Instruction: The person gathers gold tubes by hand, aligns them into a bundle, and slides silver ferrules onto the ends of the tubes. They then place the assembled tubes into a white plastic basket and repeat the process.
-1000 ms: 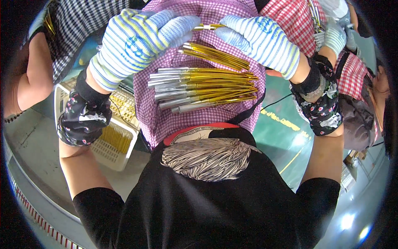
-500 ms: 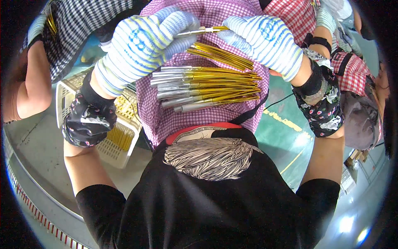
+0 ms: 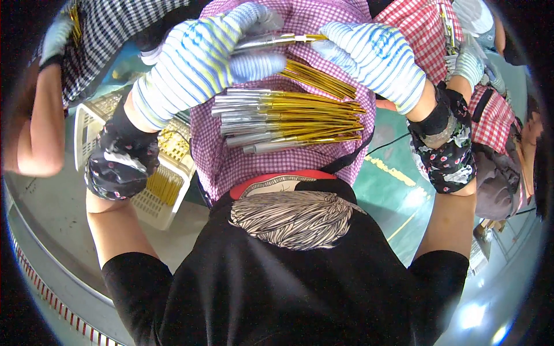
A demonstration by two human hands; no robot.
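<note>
The purple checked apron (image 3: 288, 163) lies beneath the work. Over it, the gloved left hand (image 3: 202, 64) has thumb and fingers spread around a silver end, while the right hand (image 3: 376, 63) pinches the gold end. Below them rests a pile of gold-and-silver sticks (image 3: 288, 120). The single stick (image 3: 280, 40) between the hands looks light, stiff and slick, perhaps easily dented; a gentle fingertip grip near its pale band should suit.

Bright light glares white at four o'clock and glints off the glossy green floor (image 3: 385, 187) near three. The left blue-and-white striped knitted glove (image 3: 196, 60) nearly washes out, fingers blurred. At eight, fisheye distortion bends a red-and-white striped band (image 3: 53, 307); speckled black rims the view.
</note>
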